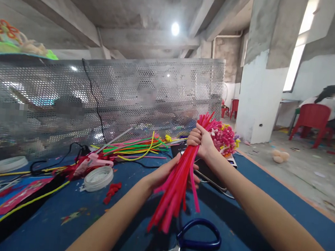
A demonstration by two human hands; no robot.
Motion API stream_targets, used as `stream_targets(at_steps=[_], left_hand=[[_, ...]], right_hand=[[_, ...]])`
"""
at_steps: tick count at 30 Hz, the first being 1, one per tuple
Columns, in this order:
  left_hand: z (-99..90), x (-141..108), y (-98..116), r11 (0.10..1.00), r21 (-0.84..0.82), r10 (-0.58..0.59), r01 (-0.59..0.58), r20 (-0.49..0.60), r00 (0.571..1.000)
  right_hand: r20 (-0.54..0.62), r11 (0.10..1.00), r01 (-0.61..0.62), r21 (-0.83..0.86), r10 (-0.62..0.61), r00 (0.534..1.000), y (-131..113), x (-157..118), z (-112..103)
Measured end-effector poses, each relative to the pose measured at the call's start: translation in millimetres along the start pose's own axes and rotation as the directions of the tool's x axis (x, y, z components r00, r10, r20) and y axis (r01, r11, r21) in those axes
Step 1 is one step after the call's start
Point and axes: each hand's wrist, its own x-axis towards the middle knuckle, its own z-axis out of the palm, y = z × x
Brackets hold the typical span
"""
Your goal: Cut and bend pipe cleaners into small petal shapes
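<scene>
A thick bundle of red and pink pipe cleaners [176, 188] slants above the blue table, its lower ends fanned out. My right hand [202, 142] is closed around it near the top, with short ends sticking up past the fist. Lower down, my left hand [163, 172] cups the bundle from behind: the thumb shows on the left, fingertips on the right, and the rest is covered by the stems. Below the loose ends lie scissors with blue handles [198, 245], partly cut off by the frame. A bunch of pink fuzzy flowers [226, 140] sits just beyond my right hand.
Green, yellow and pink pipe cleaners [136, 148] lie at the back. On the left are a pink glue gun [94, 161], a clear tape roll [98, 178] and a red fuzzy piece [111, 193]. A perforated metal panel [159, 89] stands behind. Someone sits on a red chair [313, 118].
</scene>
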Motion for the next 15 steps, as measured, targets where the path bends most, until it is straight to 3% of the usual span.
stream_targets(at_steps=[3, 6, 10, 12, 15], left_hand=[[11.3, 0, -1, 0.998, -0.057, 0.000, -0.002, -0.022, 1.000], [16.3, 3, -2, 0.992, -0.064, 0.090, -0.106, -0.213, 0.973], [5.9, 8, 3, 0.963, 0.123, 0.268, -0.238, -0.472, 0.840], [-3.8, 7, 6, 0.933, 0.201, 0.360, -0.298, -0.536, 0.764], [-16.5, 5, 7, 0.886, 0.284, 0.464, -0.367, -0.578, 0.672]], right_hand=[[0.082, 0.998, -0.066, -0.022, 0.068, 0.994, 9, -3, 9], [0.109, 0.990, -0.138, -0.041, 0.141, 0.984, 19, -8, 19], [0.025, 0.920, -0.194, -0.340, 0.215, 0.976, 35, -14, 25], [0.022, 0.837, -0.175, -0.518, 0.218, 0.976, 46, -16, 24], [0.022, 0.799, -0.141, -0.584, 0.189, 0.982, 61, -15, 21]])
